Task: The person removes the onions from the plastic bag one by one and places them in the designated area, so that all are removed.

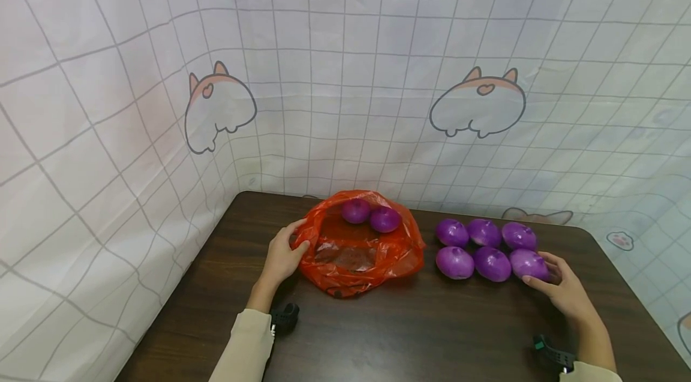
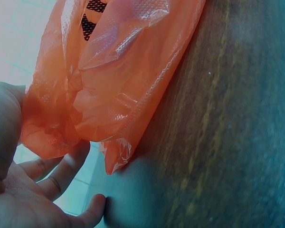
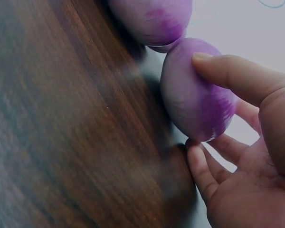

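A red plastic bag [image 1: 345,286] lies with its mouth spread wide on the table. Inside it, toward the back, sit two purple onions [image 1: 385,220]. At the bag's left rim my left hand [image 1: 283,254] pinches the thin plastic between thumb and fingers; in the left wrist view the bag [image 2: 118,90] hides some fingertips. To the right stand two rows of three purple onions. My right hand [image 1: 564,289] grips the front row's rightmost onion [image 1: 528,264], thumb on its near side. The right wrist view shows this onion [image 3: 194,95] against its neighbour [image 3: 156,19], fingers curled around its lower side.
The dark wooden table [image 1: 410,328] ends at a white grid-patterned cloth [image 1: 345,82] behind and to the left. Between the bag and the onion rows is a narrow strip of tabletop. Each wrist wears a black strap [image 1: 286,317].
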Demonstrator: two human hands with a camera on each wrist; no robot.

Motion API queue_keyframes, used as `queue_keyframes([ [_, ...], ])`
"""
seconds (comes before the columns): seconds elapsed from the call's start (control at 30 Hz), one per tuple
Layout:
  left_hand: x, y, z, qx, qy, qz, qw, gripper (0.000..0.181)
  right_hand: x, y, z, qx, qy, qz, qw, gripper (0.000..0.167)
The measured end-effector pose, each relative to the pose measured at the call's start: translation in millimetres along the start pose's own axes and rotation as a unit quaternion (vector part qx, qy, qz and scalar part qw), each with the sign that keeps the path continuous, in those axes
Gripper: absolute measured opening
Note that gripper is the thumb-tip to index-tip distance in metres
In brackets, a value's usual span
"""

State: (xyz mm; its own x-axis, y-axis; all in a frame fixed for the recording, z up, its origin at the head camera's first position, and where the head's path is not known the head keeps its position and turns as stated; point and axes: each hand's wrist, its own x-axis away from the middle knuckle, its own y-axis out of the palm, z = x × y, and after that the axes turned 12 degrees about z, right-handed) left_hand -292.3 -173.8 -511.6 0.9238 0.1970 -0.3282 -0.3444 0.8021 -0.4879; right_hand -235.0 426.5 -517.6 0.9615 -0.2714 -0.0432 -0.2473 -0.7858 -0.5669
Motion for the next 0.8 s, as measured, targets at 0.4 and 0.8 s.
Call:
queue_keyframes([
  [0.4,-0.4,-0.1,0.0,0.001,0.003,0.002,1.0,0.053,-1.5,-1.6,0.7,-0.002,0.005,0.002,1.0,0.093],
  [0.8,-0.1,-1.3,0.4,0.012,-0.002,-0.006,0.9999,0.051,-0.5,-5.5,3.8,0.006,-0.005,0.004,1.0,0.09],
])
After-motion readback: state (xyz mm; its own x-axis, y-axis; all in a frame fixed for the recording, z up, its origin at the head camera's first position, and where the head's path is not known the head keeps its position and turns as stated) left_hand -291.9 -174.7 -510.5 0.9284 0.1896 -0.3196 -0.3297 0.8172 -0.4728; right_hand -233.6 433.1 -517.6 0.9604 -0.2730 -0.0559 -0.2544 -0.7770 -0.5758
